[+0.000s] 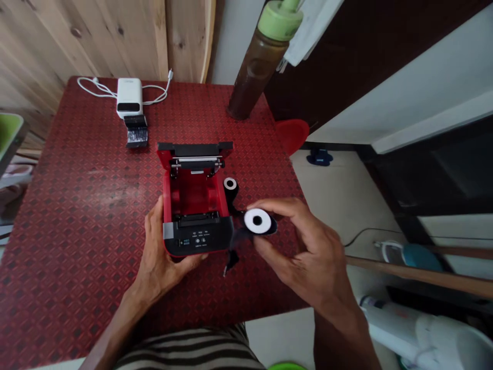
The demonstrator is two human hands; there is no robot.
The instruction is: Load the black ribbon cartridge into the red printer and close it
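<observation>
A small red and black printer (pixel 196 200) stands with its lid up and its red paper bay exposed. My left hand (pixel 159 257) is closed around its left front corner, thumb along the front edge. Between the thumb and fingers of my right hand (pixel 296 241) is a paper roll (pixel 258 221), its white round end with a dark core hole facing up. Dark material shows around its side. A second, smaller roll (pixel 230 184) with a white end rests against the printer's right side. A dark strip (pixel 231 260) lies by the printer's front right corner.
On the red patterned table (pixel 96 205), a white power bank (pixel 130 97) with a white cable and a crumpled black piece (pixel 136 132) lie at the back left. A tall brown bottle (pixel 258 67) with a green lid stands at the back right. The table's right edge is near my right hand.
</observation>
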